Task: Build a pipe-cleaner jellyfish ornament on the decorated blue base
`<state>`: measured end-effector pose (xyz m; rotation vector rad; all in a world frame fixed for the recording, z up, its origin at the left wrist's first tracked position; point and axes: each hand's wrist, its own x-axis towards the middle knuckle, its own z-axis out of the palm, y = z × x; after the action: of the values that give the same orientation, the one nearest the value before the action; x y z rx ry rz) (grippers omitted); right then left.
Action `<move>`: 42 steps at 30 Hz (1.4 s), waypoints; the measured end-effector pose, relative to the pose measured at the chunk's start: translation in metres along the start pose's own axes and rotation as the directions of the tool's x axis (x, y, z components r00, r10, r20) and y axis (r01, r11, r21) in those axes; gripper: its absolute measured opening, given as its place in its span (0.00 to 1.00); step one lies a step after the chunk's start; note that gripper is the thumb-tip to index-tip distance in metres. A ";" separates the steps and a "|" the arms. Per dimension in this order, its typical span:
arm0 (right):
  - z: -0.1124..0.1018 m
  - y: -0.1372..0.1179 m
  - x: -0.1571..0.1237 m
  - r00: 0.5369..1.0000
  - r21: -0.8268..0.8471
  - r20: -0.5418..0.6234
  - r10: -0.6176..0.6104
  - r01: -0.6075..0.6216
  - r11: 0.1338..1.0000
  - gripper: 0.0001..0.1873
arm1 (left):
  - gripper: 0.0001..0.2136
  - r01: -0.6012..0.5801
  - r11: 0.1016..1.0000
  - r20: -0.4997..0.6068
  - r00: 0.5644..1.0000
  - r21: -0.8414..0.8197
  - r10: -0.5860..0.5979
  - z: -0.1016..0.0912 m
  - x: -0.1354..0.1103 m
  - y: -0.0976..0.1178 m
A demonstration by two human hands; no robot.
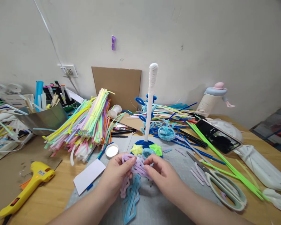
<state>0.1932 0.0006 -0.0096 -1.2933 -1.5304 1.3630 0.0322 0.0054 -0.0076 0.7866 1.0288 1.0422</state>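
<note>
Close to the middle of the grey mat, my left hand (115, 172) pinches a lavender pipe-cleaner piece (140, 166) bent into several loops. The thumb and fingertips of my right hand (162, 172) are closed on its right side. Below it hangs a zigzag light blue pipe-cleaner piece (131, 200), beside a pale pink one (125, 187); whether they are joined to the lavender piece I cannot tell. Just behind my hands stands an upright white wrapped post (151, 100), with blue curls along it and a yellow star (137, 149) and a green star (155, 149) at its base.
Scissors (224, 187) and bright green pipe cleaners (234, 168) lie to the right, near a phone (219, 135). On the left are a yellow glue gun (30, 186), a white card (89, 175) and a large pipe-cleaner bundle (89, 122). Cardboard (117, 84) leans on the wall.
</note>
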 end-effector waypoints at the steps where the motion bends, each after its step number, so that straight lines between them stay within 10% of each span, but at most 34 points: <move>1: 0.001 0.000 -0.002 0.996 -0.069 -0.025 -0.081 0.079 0.995 0.06 | 0.12 0.013 0.999 0.021 1.000 0.033 -0.014 0.001 -0.001 -0.002; 17: 0.007 0.008 0.000 0.997 0.179 -0.030 -0.069 0.073 0.981 0.06 | 0.14 -0.003 0.996 0.023 1.000 0.095 0.001 0.008 -0.004 -0.005; 42: 0.003 -0.001 -0.004 0.921 -0.234 0.128 -0.367 0.388 0.892 0.07 | 0.12 0.026 1.000 0.067 0.997 -0.013 -0.025 0.002 -0.001 -0.016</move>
<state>0.1914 -0.0038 -0.0085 -1.0194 -1.9458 1.0015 0.0384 -0.0006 -0.0210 0.7897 0.9717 0.9938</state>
